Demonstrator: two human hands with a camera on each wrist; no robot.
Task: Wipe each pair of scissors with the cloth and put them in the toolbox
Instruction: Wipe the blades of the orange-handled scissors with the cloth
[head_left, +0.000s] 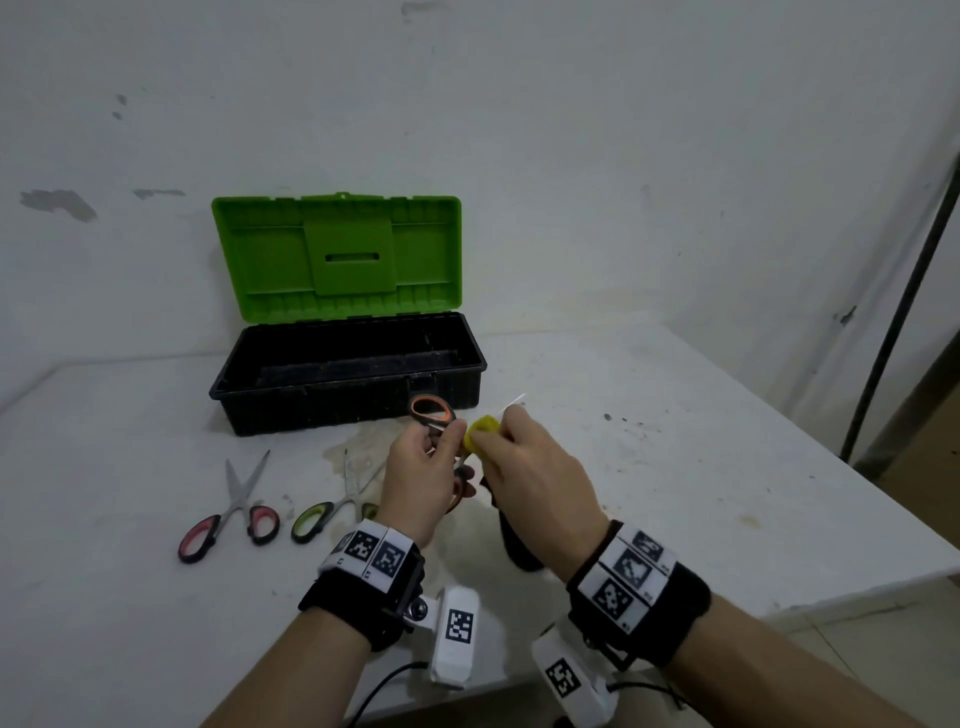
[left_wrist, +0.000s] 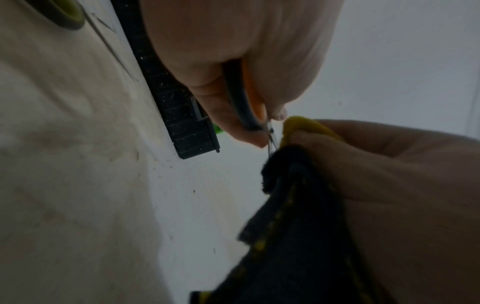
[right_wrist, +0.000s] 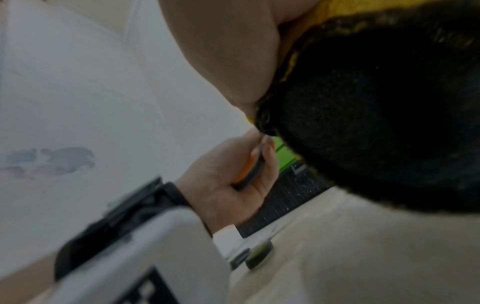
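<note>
Your left hand (head_left: 415, 480) has its grip closed around the handles of the orange-handled scissors (head_left: 431, 413), held up above the worktop (head_left: 675, 467) just in front of the toolbox (head_left: 343, 387). One orange loop stands clear above your fingers, and the blade tip pokes out past your right hand (head_left: 535, 486). That right grip is pinched on the cloth (head_left: 482, 434), yellow on one face and black on the other, folded around the blades right next to your left fingertips; the loose black end hangs down under your palm.

The toolbox sits at the back of the worktop, its green lid (head_left: 337, 254) standing open against the wall, and its black tray looks bare inside. Two more pairs lie flat on the worktop to your left, apart from each other: the pink-handled scissors (head_left: 234, 512) furthest out, the green-handled scissors (head_left: 332, 506) beside your left wrist, partly hidden by it.
</note>
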